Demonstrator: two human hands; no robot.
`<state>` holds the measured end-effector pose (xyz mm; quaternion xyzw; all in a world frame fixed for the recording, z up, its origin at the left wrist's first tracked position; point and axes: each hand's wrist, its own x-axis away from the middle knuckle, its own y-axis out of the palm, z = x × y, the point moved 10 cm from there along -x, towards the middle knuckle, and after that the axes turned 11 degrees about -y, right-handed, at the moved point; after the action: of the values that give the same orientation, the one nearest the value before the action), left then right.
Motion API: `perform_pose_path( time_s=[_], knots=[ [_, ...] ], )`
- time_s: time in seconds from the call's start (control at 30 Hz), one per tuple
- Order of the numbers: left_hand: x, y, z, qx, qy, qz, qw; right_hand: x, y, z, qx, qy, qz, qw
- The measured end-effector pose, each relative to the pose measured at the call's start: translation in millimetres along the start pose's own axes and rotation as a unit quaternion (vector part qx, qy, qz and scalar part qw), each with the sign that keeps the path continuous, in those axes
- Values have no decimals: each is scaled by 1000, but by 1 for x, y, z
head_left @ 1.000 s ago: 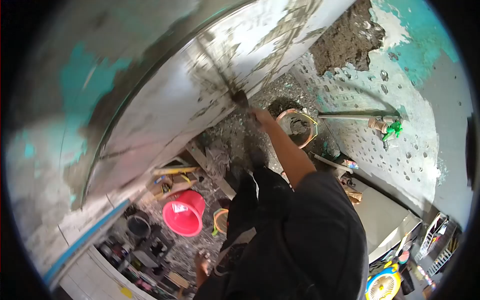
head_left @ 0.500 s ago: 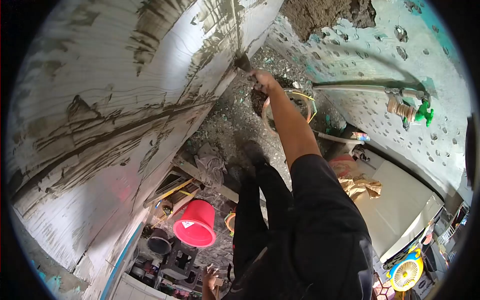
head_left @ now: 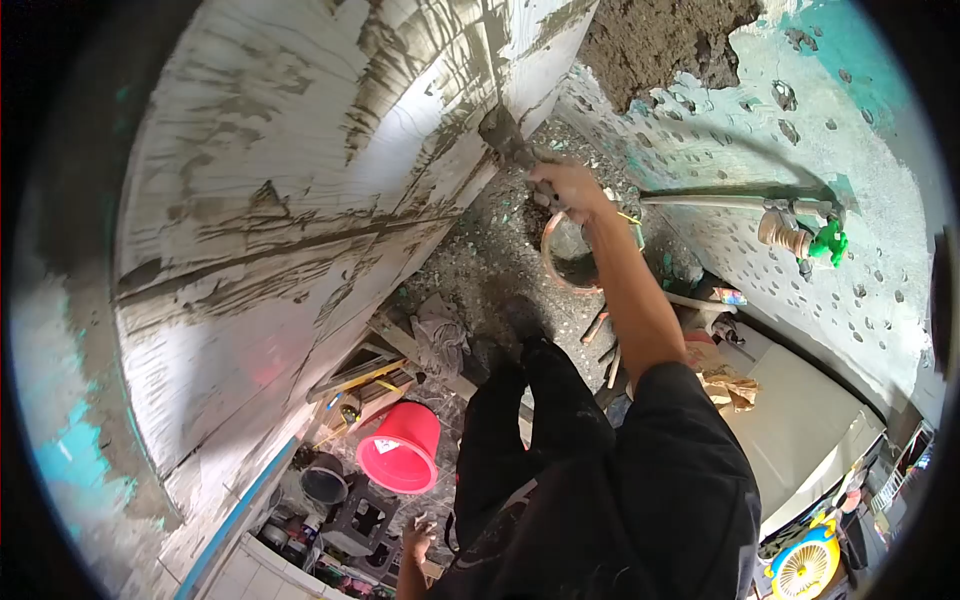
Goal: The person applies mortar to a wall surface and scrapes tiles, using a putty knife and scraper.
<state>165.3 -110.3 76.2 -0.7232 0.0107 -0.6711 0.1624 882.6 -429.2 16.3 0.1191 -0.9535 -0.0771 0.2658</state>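
Observation:
My right hand (head_left: 568, 188) is closed round the handle of a putty knife (head_left: 502, 132). Its wide, mortar-coloured blade lies against the white wall panels (head_left: 300, 120), at a dark upright joint near the corner. Grey-brown mortar smears run along the joints and across the panel faces. Below that hand, a round bucket (head_left: 553, 250) stands on the gritty floor, partly hidden by my forearm. My left hand (head_left: 418, 538) hangs low at my side, fingers loosely apart, with nothing visible in it.
A pink-red bucket (head_left: 402, 445) and a dark pot (head_left: 324, 480) stand at lower left. A crumpled cloth (head_left: 440, 330) lies by the wall. On the pitted right wall are a pipe and a green valve (head_left: 828, 243). A yellow-blue fan (head_left: 805, 568) is at lower right.
The view has shifted, bringing more of the left wall edge into sight. My right hand has turned, and more of the putty knife's blade shows flat against the joint.

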Motion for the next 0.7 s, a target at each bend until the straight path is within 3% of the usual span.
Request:
perform_pose_path(
  time_s=[0.07,0.1,0.13,0.2,0.23,0.27,0.3,0.33,0.37,0.4,0.43,0.5,0.53,0.6,0.7],
  knots=[
    [7,6,9,-7,-46,24,999,20,26,-12,59,-2,-33,998],
    [12,5,13,-17,-45,31,998,31,36,-24,144,-63,-3,988],
    [10,4,13,66,-7,-11,998,43,50,-34,226,-126,28,965],
    [17,-4,22,2,79,21,997,69,85,-33,233,-205,69,948],
    [19,0,17,167,-32,8,985,80,95,-32,236,-242,84,937],
    [23,-2,30,93,16,41,995,88,100,-34,268,-284,94,916],
    [10,-24,9,-13,-37,163,986,97,111,-33,295,-325,96,894],
    [-4,-31,-7,87,-15,124,988,110,129,-28,315,-360,89,874],
    [-5,-39,-3,145,43,63,987,117,134,-20,290,-317,62,901],
    [24,-25,35,106,-25,56,992,115,127,-19,264,-293,53,917],
    [27,-27,51,41,8,101,994,113,119,-17,238,-268,45,932],
    [28,-28,70,62,21,69,995,92,87,-3,188,-228,92,951],
    [27,-32,73,50,37,85,994,88,75,-25,233,-271,132,925],
    [22,-37,78,22,69,110,991,55,56,-19,263,-216,122,932],
    [18,-26,78,104,86,17,991,27,55,8,273,-236,154,920]
  ],
)
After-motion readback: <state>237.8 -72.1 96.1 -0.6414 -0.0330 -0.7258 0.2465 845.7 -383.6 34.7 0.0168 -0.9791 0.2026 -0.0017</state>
